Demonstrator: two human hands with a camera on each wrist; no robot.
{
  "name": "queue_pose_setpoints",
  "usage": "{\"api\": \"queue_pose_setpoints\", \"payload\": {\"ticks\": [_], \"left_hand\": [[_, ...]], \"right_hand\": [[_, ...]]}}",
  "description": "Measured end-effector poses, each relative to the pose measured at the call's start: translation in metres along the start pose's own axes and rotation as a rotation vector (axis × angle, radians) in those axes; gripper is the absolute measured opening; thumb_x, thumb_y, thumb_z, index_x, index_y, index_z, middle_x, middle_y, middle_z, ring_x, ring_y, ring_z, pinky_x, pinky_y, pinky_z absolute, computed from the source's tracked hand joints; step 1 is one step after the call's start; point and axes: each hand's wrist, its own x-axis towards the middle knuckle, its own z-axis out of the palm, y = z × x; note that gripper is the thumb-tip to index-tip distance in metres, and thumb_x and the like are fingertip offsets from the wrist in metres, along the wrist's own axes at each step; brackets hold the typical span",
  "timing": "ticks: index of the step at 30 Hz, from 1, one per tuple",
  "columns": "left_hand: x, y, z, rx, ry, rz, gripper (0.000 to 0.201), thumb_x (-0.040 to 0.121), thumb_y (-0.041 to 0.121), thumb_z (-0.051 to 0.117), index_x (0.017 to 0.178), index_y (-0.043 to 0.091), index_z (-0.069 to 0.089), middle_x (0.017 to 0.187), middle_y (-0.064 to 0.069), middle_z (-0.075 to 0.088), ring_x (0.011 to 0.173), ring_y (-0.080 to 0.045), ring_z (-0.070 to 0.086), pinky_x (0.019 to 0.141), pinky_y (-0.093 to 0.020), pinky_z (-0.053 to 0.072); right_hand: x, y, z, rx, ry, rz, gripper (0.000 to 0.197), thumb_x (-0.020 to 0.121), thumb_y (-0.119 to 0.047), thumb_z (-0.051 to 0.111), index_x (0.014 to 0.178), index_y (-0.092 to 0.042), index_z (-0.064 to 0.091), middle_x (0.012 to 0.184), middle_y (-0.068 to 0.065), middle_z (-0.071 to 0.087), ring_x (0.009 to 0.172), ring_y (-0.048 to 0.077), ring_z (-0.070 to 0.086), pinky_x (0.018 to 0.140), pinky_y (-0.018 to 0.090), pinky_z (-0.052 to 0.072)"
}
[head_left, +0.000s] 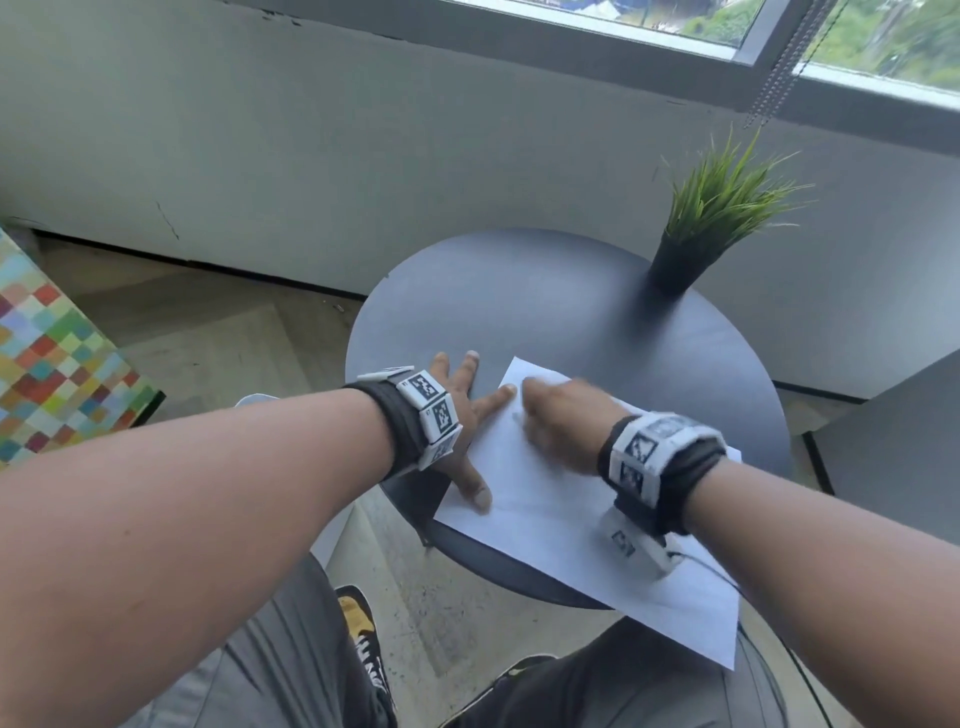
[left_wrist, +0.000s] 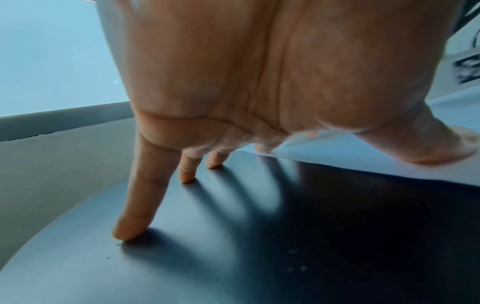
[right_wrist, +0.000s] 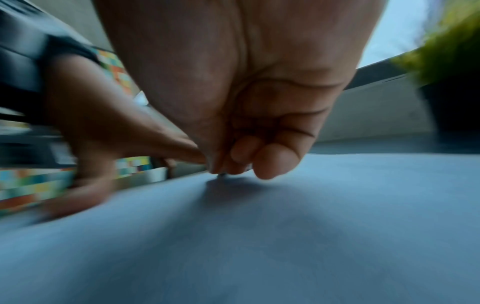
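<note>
A white sheet of paper (head_left: 545, 519) lies on a round dark table (head_left: 571, 312), its near corner hanging over the table's front edge. My left hand (head_left: 462, 410) is spread flat. Its thumb and index finger press the sheet's left side, and the other fingers (left_wrist: 130, 226) rest on the bare table (left_wrist: 182, 257) beside the paper (left_wrist: 337, 162). My right hand (head_left: 556, 415) is blurred near the sheet's far corner. Its fingers (right_wrist: 270, 164) are curled and bunched, tips down on the paper (right_wrist: 259, 236). A tiny dark speck shows under them, too small to tell what it is.
A potted green grass plant (head_left: 722, 208) stands at the table's far right rim, also blurred in the right wrist view (right_wrist: 451, 61). A multicoloured checkered piece of furniture (head_left: 52, 364) is on the left. A grey wall under a window lies beyond. My knees are under the table's front edge.
</note>
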Motion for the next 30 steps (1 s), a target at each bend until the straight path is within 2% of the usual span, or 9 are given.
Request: {"api": "queue_pose_setpoints", "payload": {"ticks": [3, 6, 8, 11, 13, 16, 20, 24, 30], "left_hand": [[0.000, 0.001, 0.000, -0.019, -0.018, 0.004, 0.139, 0.049, 0.089, 0.067, 0.150, 0.046, -0.019, 0.161, -0.010, -0.024, 0.146, -0.045, -0.010, 0.110, -0.068, 0.025], [0.000, 0.003, -0.001, -0.005, -0.018, -0.003, 0.140, 0.049, 0.090, 0.066, 0.150, 0.045, -0.020, 0.161, -0.010, -0.023, 0.146, -0.045, -0.010, 0.110, -0.067, 0.026], [0.000, 0.004, -0.002, -0.006, -0.022, -0.008, 0.141, 0.048, 0.090, 0.066, 0.150, 0.044, -0.021, 0.161, -0.011, -0.023, 0.146, -0.046, -0.010, 0.110, -0.067, 0.026], [-0.002, 0.004, -0.002, 0.000, -0.027, 0.000, 0.141, 0.049, 0.091, 0.064, 0.151, 0.042, -0.021, 0.161, -0.012, -0.023, 0.147, -0.046, -0.010, 0.112, -0.065, 0.024], [-0.003, 0.003, -0.002, 0.005, -0.028, 0.002, 0.141, 0.050, 0.091, 0.064, 0.151, 0.041, -0.021, 0.161, -0.012, -0.023, 0.147, -0.046, -0.009, 0.112, -0.065, 0.025], [-0.003, 0.004, -0.001, -0.009, -0.023, 0.004, 0.143, 0.049, 0.091, 0.065, 0.153, 0.038, -0.017, 0.162, -0.009, -0.021, 0.147, -0.044, -0.004, 0.111, -0.064, 0.027], [-0.006, 0.008, -0.004, 0.029, 0.061, 0.050, 0.139, 0.049, 0.088, 0.068, 0.156, 0.023, 0.006, 0.163, -0.001, -0.015, 0.148, -0.030, 0.006, 0.104, -0.064, 0.034], [-0.011, 0.016, 0.002, -0.035, 0.050, 0.104, 0.134, 0.059, 0.090, 0.058, 0.157, 0.023, -0.003, 0.165, 0.000, -0.013, 0.151, -0.023, -0.005, 0.114, -0.065, 0.013], [-0.009, 0.022, 0.016, -0.044, 0.083, 0.062, 0.135, 0.058, 0.095, 0.050, 0.157, 0.024, -0.009, 0.164, -0.004, -0.016, 0.151, -0.027, -0.007, 0.112, -0.069, 0.009]], "right_hand": [[-0.026, -0.022, 0.011, 0.006, -0.177, -0.233, 0.020, 0.095, -0.023, 0.047, 0.110, -0.011, 0.045, 0.092, 0.014, 0.058, 0.084, 0.031, 0.052, 0.070, 0.039, 0.045], [-0.020, 0.012, 0.001, 0.051, -0.075, -0.007, 0.031, 0.097, -0.045, 0.043, 0.098, -0.014, 0.044, 0.091, 0.012, 0.061, 0.084, 0.033, 0.055, 0.073, 0.039, 0.048], [-0.022, 0.019, 0.001, 0.020, -0.023, 0.052, 0.026, 0.098, -0.040, 0.041, 0.093, -0.014, 0.038, 0.088, 0.011, 0.057, 0.080, 0.031, 0.051, 0.067, 0.036, 0.043], [-0.043, -0.015, 0.011, -0.019, -0.137, -0.140, 0.009, 0.094, -0.019, 0.042, 0.093, -0.016, 0.034, 0.088, 0.011, 0.053, 0.077, 0.029, 0.044, 0.065, 0.035, 0.034], [-0.053, -0.021, 0.015, -0.053, -0.188, -0.233, 0.010, 0.095, -0.021, 0.045, 0.097, -0.015, 0.036, 0.091, 0.012, 0.056, 0.079, 0.031, 0.047, 0.065, 0.036, 0.036], [-0.037, 0.018, 0.007, 0.018, -0.084, 0.031, 0.031, 0.099, -0.045, 0.038, 0.098, -0.015, 0.039, 0.096, 0.013, 0.059, 0.085, 0.033, 0.055, 0.068, 0.036, 0.041], [-0.028, 0.041, 0.008, 0.060, -0.024, 0.214, 0.030, 0.099, -0.043, 0.038, 0.096, -0.014, 0.041, 0.091, 0.008, 0.056, 0.084, 0.029, 0.050, 0.074, 0.038, 0.046], [-0.026, 0.033, 0.007, 0.062, -0.018, 0.245, 0.024, 0.099, -0.039, 0.038, 0.095, -0.016, 0.037, 0.091, 0.009, 0.053, 0.083, 0.030, 0.049, 0.073, 0.038, 0.045], [-0.055, -0.014, 0.021, -0.032, -0.133, -0.162, 0.015, 0.093, -0.018, 0.047, 0.091, -0.019, 0.032, 0.092, 0.009, 0.055, 0.080, 0.029, 0.048, 0.065, 0.034, 0.032]]}}
